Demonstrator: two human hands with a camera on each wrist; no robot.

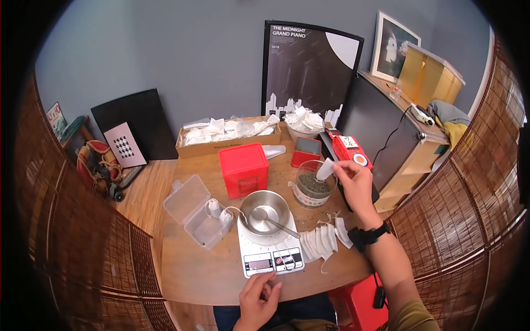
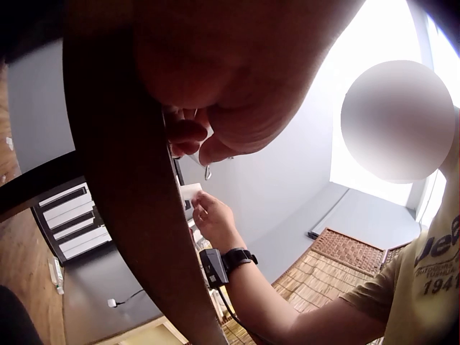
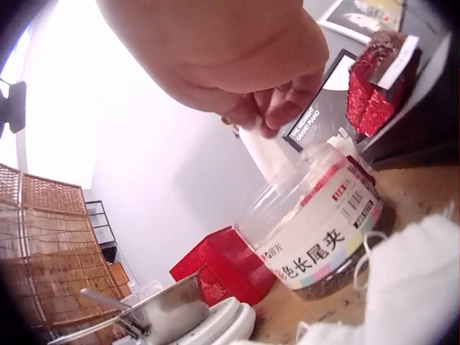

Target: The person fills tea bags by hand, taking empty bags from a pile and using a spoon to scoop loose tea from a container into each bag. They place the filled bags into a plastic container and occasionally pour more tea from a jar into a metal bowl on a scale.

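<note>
My right hand (image 1: 356,185) pinches a white, strip-like piece (image 1: 325,170), its lower end inside the mouth of a clear round jar (image 3: 316,241). Dried green-grey crumbled leaves (image 1: 313,183) fill part of that jar. At the table's front edge rests my left hand (image 1: 259,300), fingers loosely curled and holding nothing, close to a white kitchen scale (image 1: 245,255). On the scale stands a steel bowl (image 1: 266,199) with a spoon (image 1: 282,227) lying in it. Several white drawstring pouches (image 1: 319,243) lie in a row right of the scale.
Left of the bowl, an opened clear plastic box (image 1: 187,199) has white pouches (image 1: 226,215) in it. Behind stand a red canister (image 1: 244,171), a carton of white pouches (image 1: 221,146) and a bowl heaped with more (image 1: 305,134). A red packet (image 1: 349,146) lies at the right.
</note>
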